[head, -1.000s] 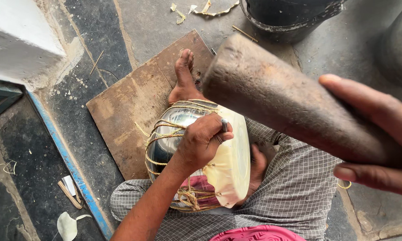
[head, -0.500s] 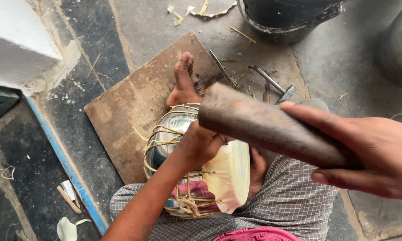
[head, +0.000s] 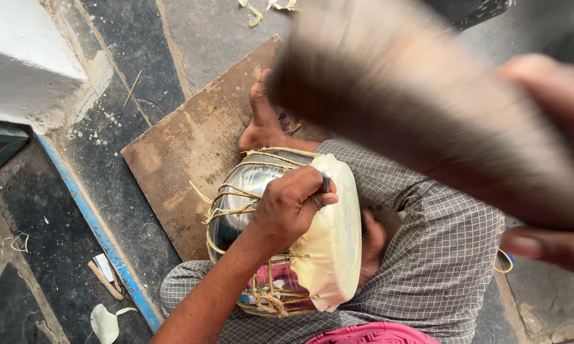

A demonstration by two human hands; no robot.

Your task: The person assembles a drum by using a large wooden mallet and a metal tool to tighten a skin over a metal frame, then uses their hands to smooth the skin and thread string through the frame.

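1. Gripping a thin metal pin [head: 326,181] in my left hand [head: 291,207], I have my fingers curled tight round it, so only its grey top end sticks out above my knuckles.
2. My left hand rests on the drum [head: 280,236], at the edge of the pale skin [head: 333,245] stretched over its head.
3. My right hand [head: 548,159] is wrapped round a thick dark wooden mallet [head: 421,121]; the fingers show above and below it, closed on the wood.
4. That mallet slants from upper left down to my right hand at lower right, its blunt free end over my foot [head: 261,121].
5. Lying on its side in my lap, the drum runs left to right: the shiny metal bowl faces left and the skin head faces right, with yellow cord [head: 226,197] laced round the bowl.
6. My foot sits on a brown board [head: 191,153] on the stone floor [head: 108,146].
7. Mallet and right hand are badly blurred, so their outlines are hard to make out, and the hand is cut off at the right edge.
8. How the pin's lower end meets the drum is hidden under my fingers.
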